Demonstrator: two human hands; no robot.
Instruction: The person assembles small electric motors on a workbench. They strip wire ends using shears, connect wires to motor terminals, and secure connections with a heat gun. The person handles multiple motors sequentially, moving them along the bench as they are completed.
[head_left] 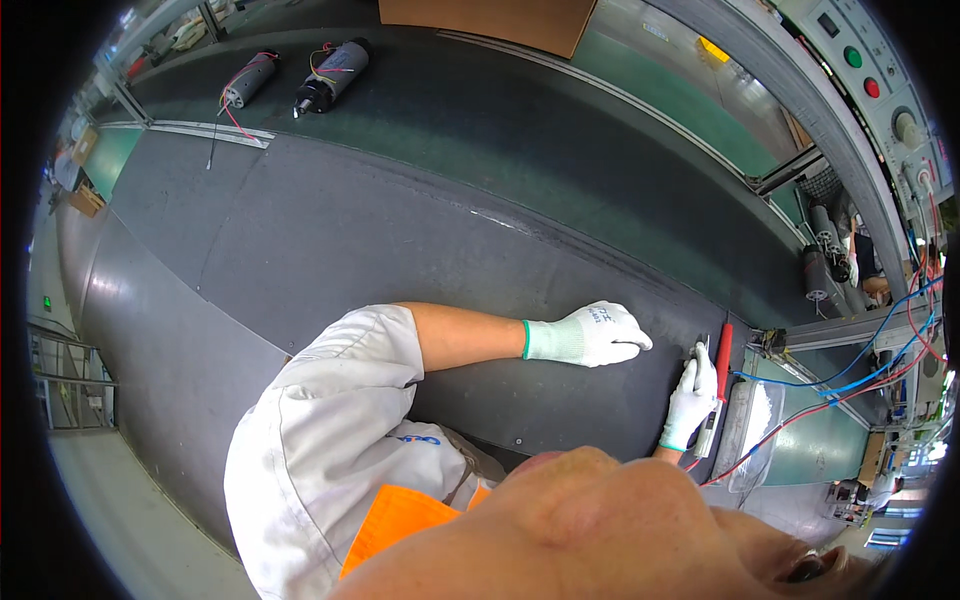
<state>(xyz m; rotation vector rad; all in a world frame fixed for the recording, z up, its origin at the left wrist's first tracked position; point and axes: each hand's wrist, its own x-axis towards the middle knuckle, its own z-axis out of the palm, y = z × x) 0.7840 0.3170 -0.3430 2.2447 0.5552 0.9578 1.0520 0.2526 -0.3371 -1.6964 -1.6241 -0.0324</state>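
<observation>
My left hand (592, 336), in a white glove with a green cuff, rests on the dark grey work surface (330, 235). Its fingers are curled closed, and nothing shows sticking out of them. To its right, my right hand (690, 402), gloved the same way, lies against a red rod-shaped probe (724, 362). The fingers look closed at the probe's side, though the grip is partly hidden. A narrow silver-grey piece (707, 438) shows beside that hand's wrist, with a red wire close by.
A clear plastic tray (750, 425) stands right of my right hand. Red and blue cables run to a control panel (870, 70) with green and red buttons. Two cylindrical motors (338, 72) with wires lie far left on a green-black belt (480, 130). A cardboard box (490, 22) is behind.
</observation>
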